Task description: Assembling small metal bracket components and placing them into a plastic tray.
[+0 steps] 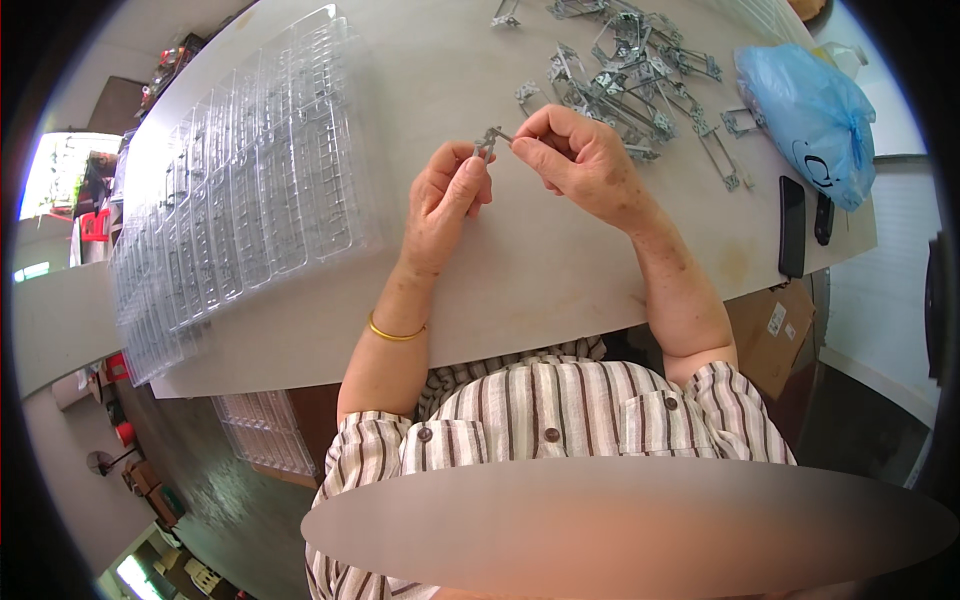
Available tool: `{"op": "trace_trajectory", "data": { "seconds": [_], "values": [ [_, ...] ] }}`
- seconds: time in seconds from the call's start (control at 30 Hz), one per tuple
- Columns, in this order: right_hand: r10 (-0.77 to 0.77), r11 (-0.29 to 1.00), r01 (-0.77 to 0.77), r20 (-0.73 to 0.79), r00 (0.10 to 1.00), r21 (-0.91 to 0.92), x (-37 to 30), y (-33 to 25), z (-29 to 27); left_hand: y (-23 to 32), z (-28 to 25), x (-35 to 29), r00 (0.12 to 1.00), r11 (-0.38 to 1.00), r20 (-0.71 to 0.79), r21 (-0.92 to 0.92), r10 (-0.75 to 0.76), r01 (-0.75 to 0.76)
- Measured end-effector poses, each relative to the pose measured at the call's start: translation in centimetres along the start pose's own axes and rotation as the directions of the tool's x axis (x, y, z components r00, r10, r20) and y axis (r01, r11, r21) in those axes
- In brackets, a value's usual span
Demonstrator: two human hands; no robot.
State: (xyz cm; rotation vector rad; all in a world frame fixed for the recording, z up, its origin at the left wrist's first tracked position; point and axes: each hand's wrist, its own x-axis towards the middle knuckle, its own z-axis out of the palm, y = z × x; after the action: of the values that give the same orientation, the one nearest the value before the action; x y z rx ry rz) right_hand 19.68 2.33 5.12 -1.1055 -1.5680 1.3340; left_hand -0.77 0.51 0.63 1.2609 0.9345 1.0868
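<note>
Above the middle of the table, my left hand (450, 200) pinches a small grey metal bracket (487, 145) between thumb and fingers. My right hand (580, 163) is closed beside it, thumb and forefinger gripping the bracket's other end or a thin piece joined to it; which of these I cannot tell. Beyond my right hand lies a loose pile of similar metal brackets (625, 85), some with long thin wire-like arms. One more bracket (506, 12) sits apart at the far edge of the view.
Clear plastic compartment trays (250, 170) are stacked on the table's left side, holding small parts. A blue plastic bag (805, 120) stands at the right, beside a black phone (792, 228). Below the table's right edge is a cardboard box (770, 335); more trays (262, 430) sit below its left edge.
</note>
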Motion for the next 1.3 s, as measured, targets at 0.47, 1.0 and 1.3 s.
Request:
{"op": "trace_trajectory", "data": {
  "seconds": [0.47, 1.0, 1.3],
  "values": [
    [-0.003, 0.997, 0.002, -0.010, 1.000, -0.079, 0.0, -0.1, 0.0, 0.5, 0.5, -0.1, 0.995, 0.996, -0.099, 0.080, -0.020, 0.028],
    [-0.032, 0.984, 0.029, -0.011, 0.999, -0.174, 0.0, -0.4, -0.1, 0.6, 0.8, -0.4, 0.986, 0.905, -0.087, 0.416, 0.140, -0.092],
    [-0.016, 0.995, 0.018, 0.018, 1.000, -0.097, 0.2, 0.3, -0.2, 0.4, 0.9, -0.2, 0.984, 0.863, -0.077, 0.495, 0.162, -0.104]
  ]
}}
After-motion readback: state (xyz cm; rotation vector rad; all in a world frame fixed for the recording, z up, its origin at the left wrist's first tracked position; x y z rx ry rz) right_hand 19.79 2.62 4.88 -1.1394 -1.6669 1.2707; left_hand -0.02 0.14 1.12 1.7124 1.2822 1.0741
